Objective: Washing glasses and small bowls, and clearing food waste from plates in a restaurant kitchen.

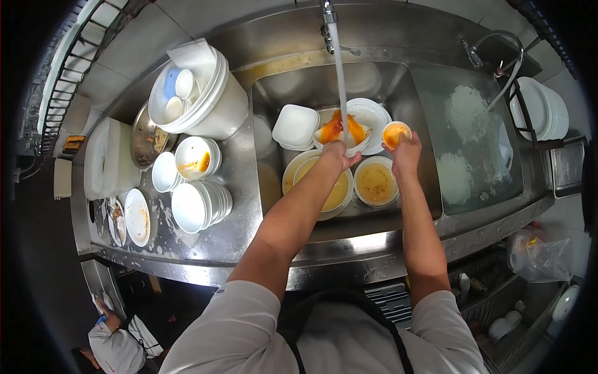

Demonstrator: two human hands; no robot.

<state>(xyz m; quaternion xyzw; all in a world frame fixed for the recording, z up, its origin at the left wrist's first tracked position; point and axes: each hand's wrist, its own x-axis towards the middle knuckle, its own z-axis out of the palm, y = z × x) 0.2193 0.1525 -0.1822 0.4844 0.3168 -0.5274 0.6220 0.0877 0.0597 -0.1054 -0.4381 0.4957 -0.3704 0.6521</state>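
Water pours from the faucet [330, 17] into a white bowl with orange-red residue [332, 127]. My left hand [338, 154] is at that bowl's near rim; whether its fingers grip the bowl cannot be told. My right hand [405, 152] holds up a small white cup with orange residue inside [396, 133], just right of the stream. Behind the bowl lies a white plate [371, 114], and to its left a stack of square white dishes [295, 126]. Below my hands, a bowl of yellowish liquid [376, 181] stands beside larger bowls of similar liquid [334, 198], partly hidden by my left forearm.
Stacked white bowls [198, 208], a white bucket holding cups [224, 103], a metal bowl [145, 140] and soiled plates [138, 217] stand left. At right are a water-filled basin [472, 154] and racked plates [544, 110]. Another person [117, 343] is at lower left.
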